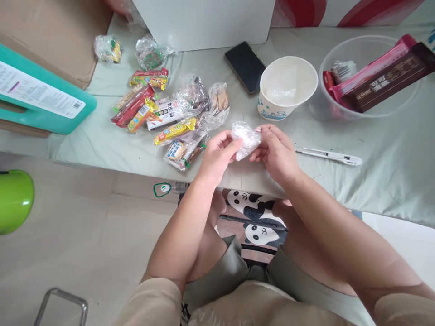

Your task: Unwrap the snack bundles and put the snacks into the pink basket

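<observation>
Holding a small, crinkly, see-through packet (245, 141) with something white in it, up over the front edge of the bench (390, 158). Gripping its left side with the left hand (219, 151), fingers clamped on the plastic. Pinching its right edge with the right hand (277, 149), fingers together on a bit of the wrapper. Just behind the right hand, a white paper cup (273, 111) with a see-through scrap inside. Next to the right wrist, a white cutter (335, 157). Behind the packet and near the cup, a black phone (245, 67). To the left, a messy pile of snacks (170, 113) in red, yellow and clear wrappers. To the right, a round clear tub (324, 106) with a pink pack (377, 63) and a dark brown pack (390, 81) poking out. Far left, down by the floor, something round and bright green (15, 201).
</observation>
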The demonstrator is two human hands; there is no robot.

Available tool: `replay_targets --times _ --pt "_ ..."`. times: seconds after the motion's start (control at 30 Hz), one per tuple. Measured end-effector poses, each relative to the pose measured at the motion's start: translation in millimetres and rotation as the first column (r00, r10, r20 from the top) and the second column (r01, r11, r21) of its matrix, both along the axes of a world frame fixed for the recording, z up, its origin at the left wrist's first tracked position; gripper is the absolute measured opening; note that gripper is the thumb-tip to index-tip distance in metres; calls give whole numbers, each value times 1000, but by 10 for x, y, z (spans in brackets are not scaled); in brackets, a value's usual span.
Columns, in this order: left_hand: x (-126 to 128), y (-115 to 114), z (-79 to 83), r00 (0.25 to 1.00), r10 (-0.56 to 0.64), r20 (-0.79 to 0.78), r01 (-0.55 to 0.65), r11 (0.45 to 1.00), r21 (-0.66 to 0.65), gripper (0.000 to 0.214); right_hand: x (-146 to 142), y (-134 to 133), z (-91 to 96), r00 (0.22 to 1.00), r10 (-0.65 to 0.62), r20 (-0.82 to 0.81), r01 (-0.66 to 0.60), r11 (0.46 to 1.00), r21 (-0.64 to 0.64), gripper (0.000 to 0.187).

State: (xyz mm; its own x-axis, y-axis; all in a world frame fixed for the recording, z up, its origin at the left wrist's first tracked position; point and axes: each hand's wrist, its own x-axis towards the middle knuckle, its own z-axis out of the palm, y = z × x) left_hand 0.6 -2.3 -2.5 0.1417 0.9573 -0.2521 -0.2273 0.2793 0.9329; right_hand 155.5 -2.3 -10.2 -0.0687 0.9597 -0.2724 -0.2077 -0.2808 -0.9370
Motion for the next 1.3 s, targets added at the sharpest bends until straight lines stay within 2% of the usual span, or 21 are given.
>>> replay_targets --times 0.1,0.2,0.27,0.3,0.33,0.4,0.47,0.53,0.6,0.67,0.73,0.8,0.83,0.87,0.93,0.97,1.03,1.1,1.17,1.23,1.3 --pt "-16 4 -17 1000 16 -6 -16 1000 5 20 1 -24 -34 1000 26 7 -26 999 47 49" --pt "-20 2 -23 1000 17 -27 -16 999 48 20 -30 -49 -51 997 43 68 -55 979 194 44" --pt "-16 3 -18 999 43 -27 -42 998 55 23 -19 -26 -19 985 -45 165 -13 943 332 33" --pt "-13 6 -15 998 60 -30 -59 997 47 25 9 7 14 963 -137 230 30 909 417 26" --pt "-8 10 -11 996 76 -35 -75 997 36 25 55 55 57 919 -257 298 75 858 508 19" --pt "3 20 -6 995 83 -52 -82 996 16 21 191 187 160 764 -509 396 132 724 677 10" --pt "19 30 -3 996 68 -57 -68 998 6 16 351 336 247 595 -662 456 126 637 760 7" --pt "36 35 0 998 46 -47 -46 999 1 14 488 460 281 505 -672 541 58 652 756 13" --pt "51 38 9 999 27 -32 -27 1000 -1 12 578 530 264 474 -601 643 -47 712 700 18" --pt "60 41 24 1000 22 -20 -22 1000 0 10 621 542 238 448 -589 673 -86 721 688 20" --pt "63 50 41 999 40 -4 -40 999 2 7 623 507 250 409 -691 596 -34 641 767 24" --pt "61 64 53 995 97 21 -97 995 13 4 571 439 306 405 -792 457 26 509 860 29" --pt "58 71 57 989 146 32 -147 989 25 3 517 397 336 442 -801 404 44 469 882 28" --pt "53 78 59 977 208 40 -209 977 44 7 441 353 358 508 -773 379 47 464 884 27" --pt "37 85 66 937 346 54 -350 932 91 16 230 271 347 675 -614 409 18 569 822 20" --pt "26 84 70 913 403 61 -407 906 112 19 105 241 308 747 -476 463 -46 659 751 17" --pt "-4 73 83 884 460 82 -467 874 132 25 -151 218 178 831 -174 529 -165 830 533 23" --pt "-41 53 97 882 459 107 -470 874 123 29 -374 244 29 888 55 456 -204 937 284 42" --pt "-83 31 106 894 434 116 -445 889 109 33 -536 298 -83 932 171 321 -224 965 136 56" --pt "-128 14 105 906 411 97 -420 902 102 36 -637 349 -138 951 216 222 -242 965 97 62" --pt "-172 4 96 916 396 58 -400 910 107 38 -690 379 -156 960 201 193 -222 970 98 56"
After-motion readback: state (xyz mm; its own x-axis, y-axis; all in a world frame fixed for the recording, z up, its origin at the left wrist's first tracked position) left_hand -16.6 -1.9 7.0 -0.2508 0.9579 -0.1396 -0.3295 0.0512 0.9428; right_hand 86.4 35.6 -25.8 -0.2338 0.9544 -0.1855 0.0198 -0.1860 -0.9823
